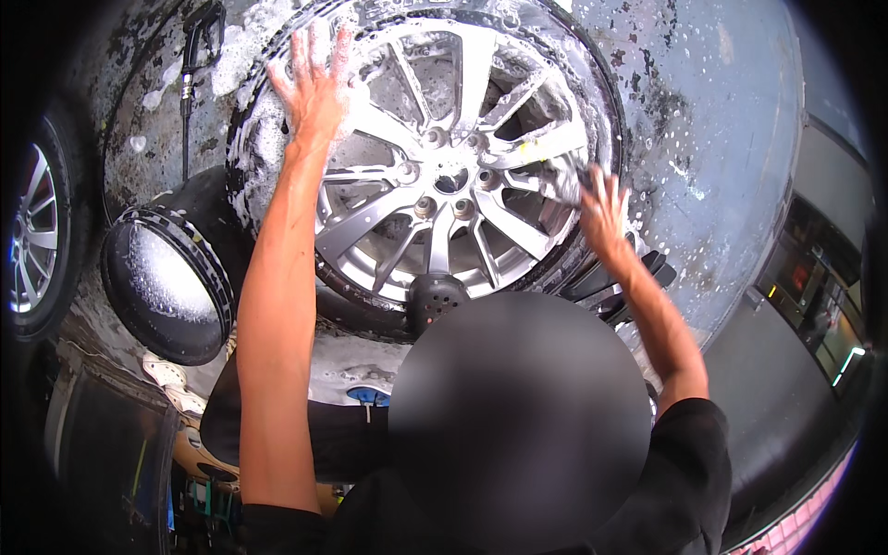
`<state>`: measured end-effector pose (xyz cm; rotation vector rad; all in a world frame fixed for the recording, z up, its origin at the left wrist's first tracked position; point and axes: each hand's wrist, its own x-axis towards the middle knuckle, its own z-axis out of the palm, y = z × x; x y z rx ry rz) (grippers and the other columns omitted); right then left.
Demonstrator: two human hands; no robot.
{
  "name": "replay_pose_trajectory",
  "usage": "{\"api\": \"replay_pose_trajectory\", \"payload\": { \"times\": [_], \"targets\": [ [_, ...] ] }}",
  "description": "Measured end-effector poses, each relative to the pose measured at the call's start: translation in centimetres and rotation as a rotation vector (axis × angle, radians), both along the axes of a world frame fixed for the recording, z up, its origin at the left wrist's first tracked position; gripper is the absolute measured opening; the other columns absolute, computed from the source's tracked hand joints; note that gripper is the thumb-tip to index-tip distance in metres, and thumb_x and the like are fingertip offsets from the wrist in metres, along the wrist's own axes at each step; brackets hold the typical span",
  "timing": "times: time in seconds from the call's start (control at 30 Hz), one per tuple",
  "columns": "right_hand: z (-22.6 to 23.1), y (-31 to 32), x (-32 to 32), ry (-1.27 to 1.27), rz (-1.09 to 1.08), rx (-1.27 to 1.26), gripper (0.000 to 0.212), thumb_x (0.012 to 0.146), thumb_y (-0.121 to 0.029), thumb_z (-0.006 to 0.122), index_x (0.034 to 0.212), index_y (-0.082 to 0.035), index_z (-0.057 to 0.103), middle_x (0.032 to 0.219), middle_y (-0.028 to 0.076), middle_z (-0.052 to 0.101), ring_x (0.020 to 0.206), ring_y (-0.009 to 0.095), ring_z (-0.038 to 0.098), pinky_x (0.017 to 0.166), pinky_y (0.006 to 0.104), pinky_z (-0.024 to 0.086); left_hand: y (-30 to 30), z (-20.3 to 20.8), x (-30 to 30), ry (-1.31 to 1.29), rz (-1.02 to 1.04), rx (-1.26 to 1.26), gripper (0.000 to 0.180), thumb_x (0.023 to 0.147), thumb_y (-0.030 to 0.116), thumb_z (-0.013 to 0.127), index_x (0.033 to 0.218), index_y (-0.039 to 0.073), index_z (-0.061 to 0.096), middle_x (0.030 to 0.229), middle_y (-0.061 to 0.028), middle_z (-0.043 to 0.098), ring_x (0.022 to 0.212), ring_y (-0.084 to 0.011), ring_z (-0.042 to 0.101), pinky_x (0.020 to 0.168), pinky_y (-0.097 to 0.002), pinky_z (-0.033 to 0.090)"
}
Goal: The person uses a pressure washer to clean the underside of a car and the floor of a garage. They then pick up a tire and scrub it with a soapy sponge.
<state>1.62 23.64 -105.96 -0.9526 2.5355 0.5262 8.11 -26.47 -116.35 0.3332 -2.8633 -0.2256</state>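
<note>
A silver alloy wheel (444, 236) with a black tire (365, 310) lies flat, its rim and spokes streaked with white suds. My left hand (317, 106) rests on the wheel's upper left edge, fingers spread and foamy, holding nothing. At the right side of the rim, my right hand (603, 208) is curled over a suds-covered scrubber (562, 180) with a dark edge, pressed against the spoke end. Foam and my fingers hide much of the scrubber, so its exact kind is unclear. A black perforated clog (438, 301) touches the wheel's near edge.
A black bucket (171, 287) topped with white foam stands left of the wheel. Beyond it lies a spray gun (194, 65) with a hose. Another wheel (35, 227) is at the far left. The floor (717, 120) is wet and spotted with suds.
</note>
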Motion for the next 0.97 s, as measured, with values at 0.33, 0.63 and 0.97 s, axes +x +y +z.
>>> {"api": "replay_pose_trajectory", "payload": {
  "times": [0.33, 0.63, 0.97],
  "targets": [
    [-0.9, -2.2, -4.4, 0.148, 0.244, -0.090, 0.033, 0.090, -0.010, 0.055, 0.115, -0.015, 0.077, 0.145, 0.009, 0.049, 0.124, 0.031, 0.046, 0.101, 0.0514, 0.039, 0.2, 0.3, -0.4, 0.023, -0.023, 0.010, 0.086, 0.097, 0.047, 0.057, 0.167, 0.032, 0.009, 0.173, -0.0147, 0.007, 0.159, -0.0387, 0.000, 0.115, -0.0767, 0.002],
    [-3.1, -7.8, 7.0, -0.045, -0.491, -0.390, 0.044, 0.094, -0.015, 0.056, 0.133, 0.006, 0.054, 0.136, 0.031, 0.048, 0.120, 0.050, 0.052, 0.100, 0.0556, 0.047, 0.8, 1.1, -0.7, 0.023, -0.003, 0.019, 0.092, 0.093, 0.048, 0.061, 0.167, 0.031, 0.010, 0.174, -0.0121, 0.003, 0.159, -0.0385, 0.000, 0.114, -0.0772, 0.004],
    [-7.0, -7.2, 5.7, 0.088, -0.362, -0.432, 0.018, 0.074, -0.008, 0.068, 0.088, 0.000, 0.076, 0.126, 0.019, 0.056, 0.115, 0.035, 0.055, 0.093, 0.0518, 0.048, -0.3, -0.1, -0.2, -0.055, -0.008, -0.069, 0.098, 0.092, 0.055, 0.062, 0.167, 0.028, 0.004, 0.174, -0.0129, -0.001, 0.159, -0.0400, -0.001, 0.117, -0.0744, 0.004]
  ]
}}
